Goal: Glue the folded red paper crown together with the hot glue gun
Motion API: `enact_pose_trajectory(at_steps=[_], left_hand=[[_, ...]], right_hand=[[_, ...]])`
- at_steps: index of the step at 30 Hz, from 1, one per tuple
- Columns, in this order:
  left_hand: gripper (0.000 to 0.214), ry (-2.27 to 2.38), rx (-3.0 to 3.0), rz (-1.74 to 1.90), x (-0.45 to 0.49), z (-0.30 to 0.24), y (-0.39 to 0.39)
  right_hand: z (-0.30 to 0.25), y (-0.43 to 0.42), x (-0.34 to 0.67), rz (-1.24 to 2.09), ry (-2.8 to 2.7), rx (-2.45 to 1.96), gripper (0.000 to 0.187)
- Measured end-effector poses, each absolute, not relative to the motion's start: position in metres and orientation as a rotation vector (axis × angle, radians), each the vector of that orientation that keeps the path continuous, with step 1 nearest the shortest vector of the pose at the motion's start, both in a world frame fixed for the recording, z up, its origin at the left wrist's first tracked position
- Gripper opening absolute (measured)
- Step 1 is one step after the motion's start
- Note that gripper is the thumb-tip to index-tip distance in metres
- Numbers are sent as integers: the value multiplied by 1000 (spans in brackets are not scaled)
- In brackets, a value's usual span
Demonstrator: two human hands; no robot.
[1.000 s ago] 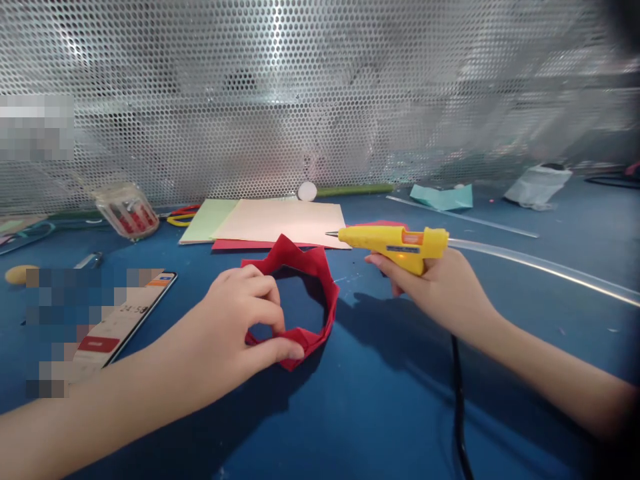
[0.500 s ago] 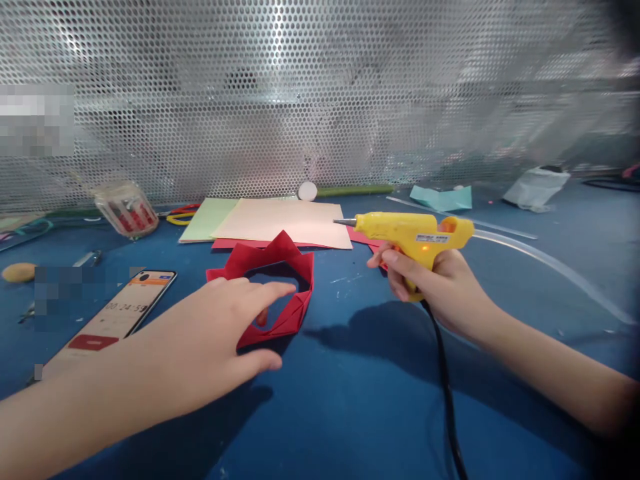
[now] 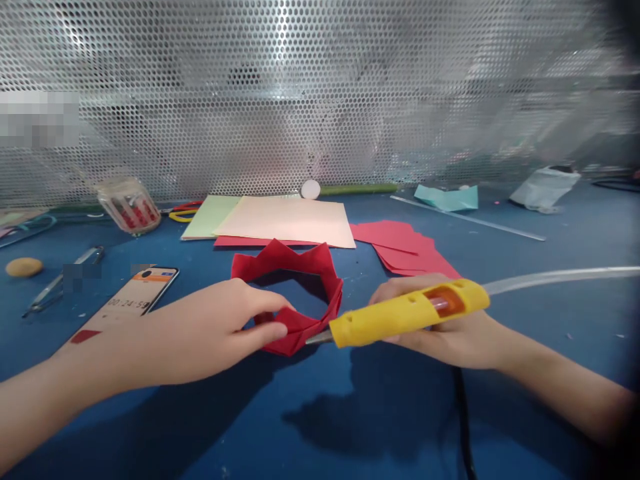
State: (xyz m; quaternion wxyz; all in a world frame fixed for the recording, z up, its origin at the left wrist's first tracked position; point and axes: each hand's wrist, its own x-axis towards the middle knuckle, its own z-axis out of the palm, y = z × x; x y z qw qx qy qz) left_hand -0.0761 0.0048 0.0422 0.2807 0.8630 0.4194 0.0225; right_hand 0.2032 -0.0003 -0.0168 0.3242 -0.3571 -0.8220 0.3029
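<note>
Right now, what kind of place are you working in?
Most likely a craft bench: blue table, coloured paper sheets, a glue gun in the right hand, a red paper ring under the left hand.

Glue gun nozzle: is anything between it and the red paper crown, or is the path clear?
Nothing visible is in the way. The right hand holds the glue gun with its metal tip at the near wall of the red paper crown. The left hand pinches that wall just left of the tip, not across it.

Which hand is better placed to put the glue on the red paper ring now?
Right hand: it holds the glue gun, nozzle at the red paper ring. Left hand pinches the ring.
</note>
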Motion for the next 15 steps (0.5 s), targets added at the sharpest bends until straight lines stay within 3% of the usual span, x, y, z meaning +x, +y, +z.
enact_pose_trajectory(at_steps=[11, 15], left_hand=[[28, 1153, 2454, 176, -78, 39, -2], [34, 1154, 2575, 73, -79, 37, -15]], right_hand=[[-19, -4, 192, 581, -2278, -1101, 8], [-14, -5, 188, 587, -2326, -1029, 18]])
